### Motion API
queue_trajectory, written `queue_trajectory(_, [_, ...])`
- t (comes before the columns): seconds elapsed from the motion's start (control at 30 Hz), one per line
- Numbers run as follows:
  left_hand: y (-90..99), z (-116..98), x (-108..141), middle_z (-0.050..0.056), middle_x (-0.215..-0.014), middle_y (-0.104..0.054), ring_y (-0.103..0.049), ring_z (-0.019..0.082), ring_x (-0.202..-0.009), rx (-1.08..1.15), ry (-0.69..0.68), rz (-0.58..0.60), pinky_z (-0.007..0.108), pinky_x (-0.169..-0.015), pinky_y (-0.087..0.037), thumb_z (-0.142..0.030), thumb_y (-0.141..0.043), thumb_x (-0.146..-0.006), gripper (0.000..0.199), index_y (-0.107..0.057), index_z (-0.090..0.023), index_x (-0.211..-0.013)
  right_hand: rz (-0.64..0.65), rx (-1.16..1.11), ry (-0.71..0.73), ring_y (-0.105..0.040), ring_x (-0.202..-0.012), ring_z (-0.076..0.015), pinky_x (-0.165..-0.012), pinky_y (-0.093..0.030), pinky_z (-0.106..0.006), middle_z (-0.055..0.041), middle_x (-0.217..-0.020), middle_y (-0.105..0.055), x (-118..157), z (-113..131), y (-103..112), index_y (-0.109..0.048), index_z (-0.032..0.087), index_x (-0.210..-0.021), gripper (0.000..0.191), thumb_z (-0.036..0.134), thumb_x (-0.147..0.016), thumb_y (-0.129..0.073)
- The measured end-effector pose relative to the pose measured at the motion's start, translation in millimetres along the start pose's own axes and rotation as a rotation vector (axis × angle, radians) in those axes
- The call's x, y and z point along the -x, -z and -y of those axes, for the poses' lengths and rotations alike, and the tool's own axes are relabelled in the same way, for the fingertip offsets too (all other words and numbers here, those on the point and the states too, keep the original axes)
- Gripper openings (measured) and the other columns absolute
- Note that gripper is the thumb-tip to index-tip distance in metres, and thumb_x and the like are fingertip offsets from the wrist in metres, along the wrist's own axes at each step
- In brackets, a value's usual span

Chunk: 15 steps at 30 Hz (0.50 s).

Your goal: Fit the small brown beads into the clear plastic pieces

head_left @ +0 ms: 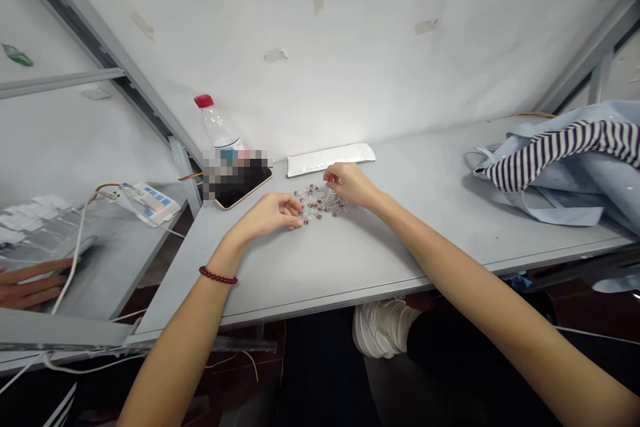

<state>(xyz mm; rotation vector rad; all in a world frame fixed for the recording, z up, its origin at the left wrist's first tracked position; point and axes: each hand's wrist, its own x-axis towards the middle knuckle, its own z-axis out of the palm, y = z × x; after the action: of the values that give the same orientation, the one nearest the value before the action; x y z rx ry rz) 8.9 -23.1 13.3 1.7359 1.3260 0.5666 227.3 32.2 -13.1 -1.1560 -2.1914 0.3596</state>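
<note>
A loose cluster of small clear plastic pieces with brown centres (pixel 319 203) lies on the grey table (pixel 400 240). My left hand (pixel 270 213) rests palm down at the cluster's left edge, its fingertips touching the pieces. My right hand (pixel 351 185) curves over the cluster's upper right side, its fingertips among the pieces. Whether either hand pinches a piece is hard to tell. A red bead bracelet (pixel 218 275) circles my left wrist.
Behind my hands lie a white packet (pixel 330 159), a phone (pixel 245 185) and a red-capped plastic bottle (pixel 217 121). Folded striped and blue clothing (pixel 560 160) sits at right. On the left bench, a co-worker's hand (pixel 30 283) lies near a power strip (pixel 147 203).
</note>
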Motion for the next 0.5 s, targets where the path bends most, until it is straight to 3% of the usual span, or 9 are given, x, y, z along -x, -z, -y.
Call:
queue_trajectory(0.2, [7.8, 4, -3, 0.002, -0.058, -0.064, -0.061, 0.015, -0.052, 0.002, -0.066, -0.214, 0.030, -0.058, -0.050, -0.025, -0.071, -0.067, 0.012, -0.065, -0.016, -0.071, 0.014, 0.019, -0.016, -0.055, -0.077, -0.0164, -0.069, -0.039, -0.027, -0.0088, -0.087, -0.065, -1, -6, -1, -0.065, 0.013, -0.085, 0.022, 0.001, -0.078, -0.047])
queue_trajectory(0.37, [6.3, 10, -8, 0.001, -0.057, -0.062, -0.056, 0.015, -0.053, -0.129, -0.115, -0.311, 0.028, -0.055, -0.045, -0.028, -0.067, -0.070, 0.011, -0.067, -0.017, -0.069, 0.035, 0.047, -0.035, -0.056, -0.080, -0.0182, -0.072, -0.042, -0.029, -0.0105, -0.090, -0.067, -1, -7, -3, -0.067, 0.011, -0.092, 0.027, 0.001, -0.080, -0.046])
queue_trajectory(0.5, [3.9, 12, -9, 0.004, -0.068, -0.068, -0.059, 0.019, -0.067, -0.293, -0.193, -0.385, 0.031, -0.068, -0.045, -0.025, -0.066, -0.070, 0.007, -0.068, -0.019, -0.068, 0.024, 0.047, 0.093, -0.056, -0.103, -0.0239, -0.088, -0.042, -0.038, -0.0134, -0.113, -0.066, 2, 0, -12, -0.064, 0.014, -0.116, 0.029, 0.019, -0.090, -0.053])
